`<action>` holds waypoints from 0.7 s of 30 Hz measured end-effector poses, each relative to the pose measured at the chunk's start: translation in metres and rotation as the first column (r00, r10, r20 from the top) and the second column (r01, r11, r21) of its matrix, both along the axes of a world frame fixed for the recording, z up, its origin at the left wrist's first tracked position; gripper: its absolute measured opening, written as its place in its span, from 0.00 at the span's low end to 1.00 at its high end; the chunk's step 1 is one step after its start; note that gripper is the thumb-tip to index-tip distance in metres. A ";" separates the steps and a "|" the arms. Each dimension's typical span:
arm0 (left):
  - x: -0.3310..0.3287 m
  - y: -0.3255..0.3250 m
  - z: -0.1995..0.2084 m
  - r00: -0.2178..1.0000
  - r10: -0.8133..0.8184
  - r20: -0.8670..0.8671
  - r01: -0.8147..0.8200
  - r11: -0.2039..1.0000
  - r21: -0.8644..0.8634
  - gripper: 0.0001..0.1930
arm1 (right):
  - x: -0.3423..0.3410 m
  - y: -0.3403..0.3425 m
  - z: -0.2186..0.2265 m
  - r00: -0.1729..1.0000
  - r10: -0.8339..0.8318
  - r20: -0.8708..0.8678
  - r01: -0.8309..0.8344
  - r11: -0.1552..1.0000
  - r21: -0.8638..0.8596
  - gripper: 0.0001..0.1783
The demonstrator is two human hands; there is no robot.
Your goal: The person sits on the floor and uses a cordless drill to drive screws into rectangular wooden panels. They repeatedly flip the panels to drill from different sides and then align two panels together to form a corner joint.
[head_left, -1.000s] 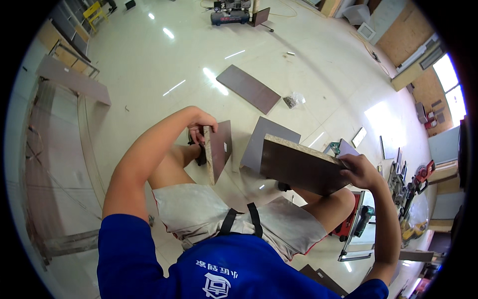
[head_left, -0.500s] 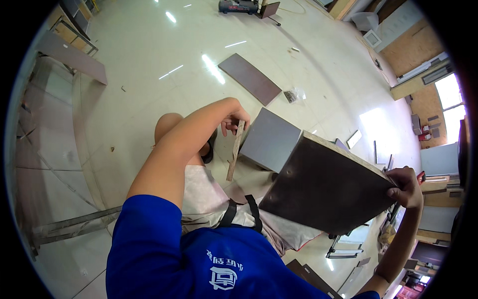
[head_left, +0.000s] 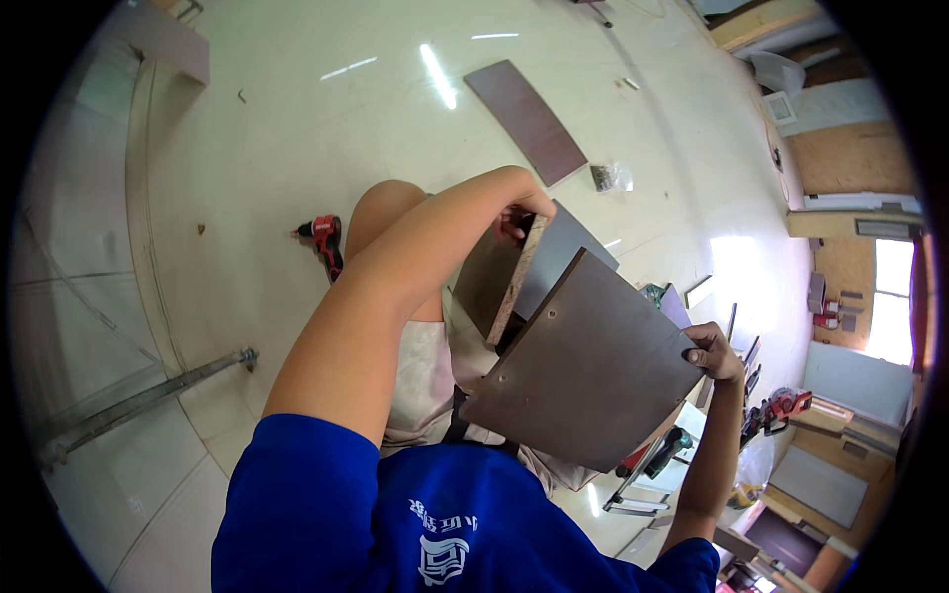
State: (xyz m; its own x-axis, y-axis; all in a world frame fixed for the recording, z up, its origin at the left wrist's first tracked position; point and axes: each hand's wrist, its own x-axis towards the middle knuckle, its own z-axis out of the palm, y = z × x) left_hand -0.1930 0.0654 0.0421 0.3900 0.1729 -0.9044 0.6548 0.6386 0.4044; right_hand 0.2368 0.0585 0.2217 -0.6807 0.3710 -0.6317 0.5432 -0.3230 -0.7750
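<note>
My right hand [head_left: 714, 353] pinches the right edge of a flat dark brown board [head_left: 593, 366]. That board is held tilted over my lap, with small round holes near its left side. My left hand [head_left: 519, 212] is closed over the top corner of a second brown board [head_left: 486, 279], whose raw chipboard edge faces me. Just behind these two stands a grey panel [head_left: 576, 252], partly hidden by the boards. Whether the boards touch the grey panel, I cannot tell.
A red and black cordless drill [head_left: 324, 242] lies left of my knee. Ahead on the floor are a long brown board [head_left: 529, 121] and a clear bag of small hardware [head_left: 613, 178]. A green and black power tool [head_left: 672, 450] and a red saw [head_left: 786, 403] are at right.
The board in my right hand has tilted and moved left, so its face now shows holes. My left-hand board has turned, showing more of its face. The drill has come into view.
</note>
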 end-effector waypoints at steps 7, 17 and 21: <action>-0.008 -0.001 0.021 0.986 0.051 0.161 -0.076 0.985 0.152 0.20 | -0.017 0.048 -0.044 0.995 0.045 0.089 -0.044 0.999 -0.014 0.39; 0.000 -0.014 0.003 0.945 0.243 0.221 -0.311 0.880 0.360 0.21 | -0.021 0.108 -0.079 0.989 0.042 0.144 -0.033 0.997 -0.066 0.37; -0.004 -0.025 0.029 0.933 0.358 0.044 -0.340 0.831 0.440 0.23 | -0.013 0.115 -0.094 0.994 0.012 0.105 0.001 0.991 -0.131 0.37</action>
